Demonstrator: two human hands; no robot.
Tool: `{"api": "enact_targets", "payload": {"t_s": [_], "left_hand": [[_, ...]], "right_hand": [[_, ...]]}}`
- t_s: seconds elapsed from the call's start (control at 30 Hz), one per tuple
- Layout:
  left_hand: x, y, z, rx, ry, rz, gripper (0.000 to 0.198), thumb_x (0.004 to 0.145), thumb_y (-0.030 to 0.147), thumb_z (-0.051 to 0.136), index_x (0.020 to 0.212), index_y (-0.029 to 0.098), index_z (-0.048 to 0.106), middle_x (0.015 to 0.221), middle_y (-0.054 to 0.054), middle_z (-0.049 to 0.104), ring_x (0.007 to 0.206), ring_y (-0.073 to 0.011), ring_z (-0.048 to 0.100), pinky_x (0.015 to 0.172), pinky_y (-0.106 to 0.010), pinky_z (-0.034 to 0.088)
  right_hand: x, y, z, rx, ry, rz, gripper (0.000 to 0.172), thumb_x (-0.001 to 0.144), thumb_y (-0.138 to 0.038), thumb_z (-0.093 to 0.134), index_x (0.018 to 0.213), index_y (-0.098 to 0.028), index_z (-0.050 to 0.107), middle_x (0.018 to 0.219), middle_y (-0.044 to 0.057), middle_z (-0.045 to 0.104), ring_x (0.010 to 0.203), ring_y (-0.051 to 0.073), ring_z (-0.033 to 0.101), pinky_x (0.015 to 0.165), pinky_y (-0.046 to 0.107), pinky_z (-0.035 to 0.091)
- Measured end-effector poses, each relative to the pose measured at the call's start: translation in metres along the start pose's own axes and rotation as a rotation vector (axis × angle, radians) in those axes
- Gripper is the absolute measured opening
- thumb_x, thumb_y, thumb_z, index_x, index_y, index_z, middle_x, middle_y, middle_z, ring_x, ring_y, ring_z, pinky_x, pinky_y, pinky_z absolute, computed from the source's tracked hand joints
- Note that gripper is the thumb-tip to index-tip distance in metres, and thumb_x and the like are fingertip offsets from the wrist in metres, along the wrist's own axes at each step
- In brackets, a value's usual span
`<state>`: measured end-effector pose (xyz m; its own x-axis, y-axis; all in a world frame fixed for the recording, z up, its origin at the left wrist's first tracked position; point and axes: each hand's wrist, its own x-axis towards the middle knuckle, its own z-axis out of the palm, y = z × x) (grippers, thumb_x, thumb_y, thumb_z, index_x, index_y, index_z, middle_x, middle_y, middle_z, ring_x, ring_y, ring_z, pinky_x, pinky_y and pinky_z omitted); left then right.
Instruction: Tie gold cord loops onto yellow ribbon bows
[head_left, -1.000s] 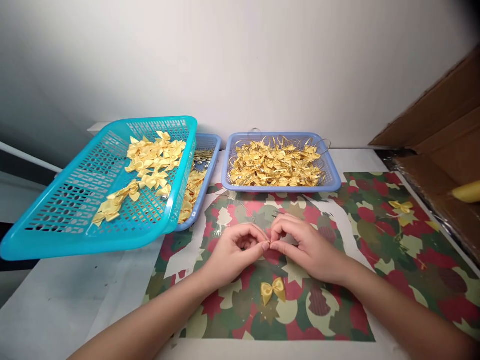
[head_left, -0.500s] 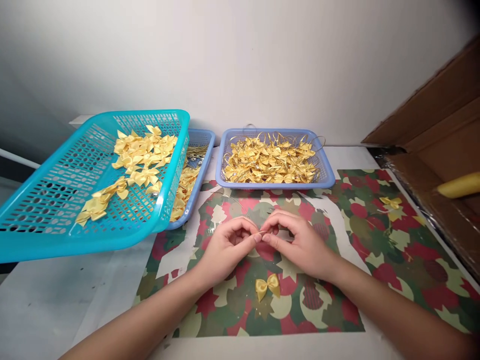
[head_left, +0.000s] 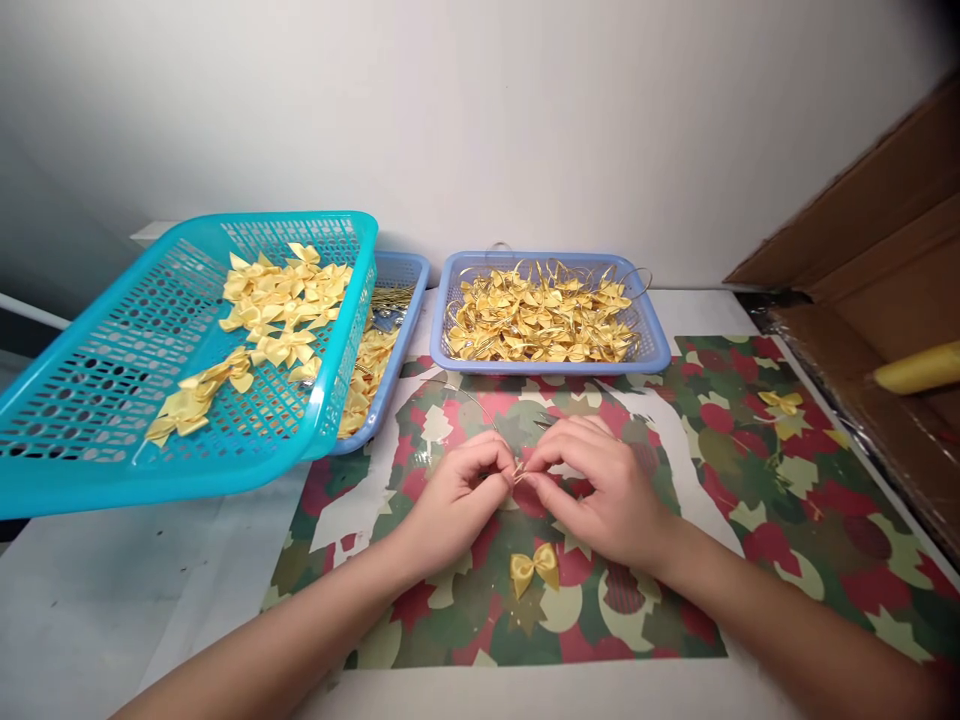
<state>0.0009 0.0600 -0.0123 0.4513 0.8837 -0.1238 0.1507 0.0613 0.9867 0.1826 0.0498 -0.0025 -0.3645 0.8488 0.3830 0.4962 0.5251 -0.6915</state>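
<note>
- Since prev frame, cord (head_left: 519, 471) tips have popped up btwn L hand (head_left: 463, 502) & R hand (head_left: 594, 492).
- Both pinch it, thumb vs fingers, over patterned mat (head_left: 671, 615).
- Cord prob. v. light, springy, maybe slick; could kink, so grip nr tips.

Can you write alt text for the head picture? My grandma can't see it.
A person's left hand and right hand pinch a thin gold strand above a camouflage-patterned sheet. A yellow bow lies nearer the viewer; beyond are a turquoise basket and two blue baskets holding yellow bows.
</note>
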Motion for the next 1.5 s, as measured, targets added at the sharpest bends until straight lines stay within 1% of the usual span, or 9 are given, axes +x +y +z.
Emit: {"api": "enact_targets", "payload": {"t_s": [0.1,0.33,0.5,0.6,0.73,0.97,1.17,1.37,1.5], "left_hand": [[-0.001,0.002,0.0,0.054,0.004,0.043,0.018,0.08,0.017,0.046,0.061,0.018,0.047,0.073,0.0,0.049,0.07,-0.0133,0.046,0.063,-0.025,0.036],[-0.002,0.004,0.002,0.194,0.01,0.153,0.021,0.082,0.017,0.044,0.061,0.019,0.042,0.069,0.0,0.048,0.068,-0.0143,0.047,0.062,-0.026,0.035],[-0.003,0.005,0.003,0.188,0.043,0.164,0.02,0.08,0.016,0.043,0.061,0.019,0.042,0.068,-0.001,0.049,0.066,-0.0142,0.047,0.061,-0.026,0.036],[-0.003,0.003,0.002,0.18,0.058,0.158,0.021,0.081,0.018,0.044,0.061,0.019,0.041,0.068,-0.001,0.05,0.067,-0.0141,0.046,0.062,-0.026,0.036],[-0.003,0.002,0.001,0.18,0.064,0.157,0.02,0.081,0.017,0.043,0.061,0.019,0.041,0.069,-0.001,0.049,0.067,-0.0138,0.046,0.063,-0.026,0.036],[-0.003,0.001,0.003,0.192,0.068,0.126,0.019,0.076,0.015,0.041,0.058,0.019,0.037,0.065,0.001,0.045,0.063,-0.0132,0.042,0.059,-0.026,0.033],[-0.004,0.002,0.003,0.183,0.037,0.127,0.019,0.075,0.015,0.041,0.057,0.019,0.035,0.063,0.001,0.042,0.062,-0.0131,0.04,0.059,-0.026,0.031],[-0.003,0.003,0.002,0.128,-0.054,0.117,0.023,0.08,0.019,0.042,0.058,0.019,0.037,0.064,0.001,0.041,0.062,-0.013,0.039,0.059,-0.027,0.03],[-0.003,0.003,0.0,0.065,-0.116,0.092,0.022,0.078,0.018,0.041,0.057,0.019,0.035,0.065,0.001,0.041,0.061,-0.0129,0.038,0.058,-0.027,0.028]], "right_hand": [[0.0,-0.003,0.0,0.004,0.01,0.023,0.014,0.081,-0.008,0.058,0.074,-0.021,0.055,0.071,-0.001,0.063,0.068,0.015,0.055,0.072,0.033,0.038],[0.003,-0.013,-0.003,0.116,-0.066,0.215,0.014,0.08,-0.009,0.056,0.073,-0.021,0.055,0.07,-0.001,0.06,0.067,0.014,0.055,0.073,0.032,0.043],[0.002,-0.013,-0.003,0.123,-0.069,0.263,0.008,0.078,-0.013,0.057,0.077,-0.02,0.057,0.074,0.001,0.061,0.071,0.016,0.056,0.068,0.03,0.043],[0.001,-0.012,-0.001,0.099,-0.115,0.285,0.009,0.076,-0.013,0.06,0.075,-0.02,0.056,0.074,0.001,0.06,0.07,0.016,0.055,0.066,0.029,0.041],[0.001,-0.012,0.002,0.086,-0.113,0.255,0.014,0.078,-0.011,0.057,0.069,-0.02,0.052,0.067,-0.002,0.058,0.064,0.014,0.053,0.065,0.029,0.038],[-0.001,-0.013,0.003,-0.076,-0.036,0.084,0.014,0.078,-0.009,0.054,0.069,-0.02,0.052,0.066,-0.001,0.06,0.065,0.015,0.053,0.069,0.032,0.034],[-0.001,-0.014,0.004,-0.05,-0.04,0.105,0.014,0.078,-0.01,0.053,0.069,-0.02,0.053,0.065,-0.002,0.06,0.065,0.014,0.053,0.071,0.033,0.034],[-0.001,-0.014,0.003,0.012,-0.063,0.144,0.015,0.079,-0.009,0.052,0.07,-0.02,0.052,0.066,-0.002,0.059,0.065,0.014,0.053,0.074,0.033,0.035],[-0.001,-0.014,0.002,0.04,-0.095,0.175,0.015,0.08,-0.009,0.052,0.069,-0.02,0.052,0.068,-0.002,0.06,0.066,0.014,0.054,0.075,0.034,0.036]]}}
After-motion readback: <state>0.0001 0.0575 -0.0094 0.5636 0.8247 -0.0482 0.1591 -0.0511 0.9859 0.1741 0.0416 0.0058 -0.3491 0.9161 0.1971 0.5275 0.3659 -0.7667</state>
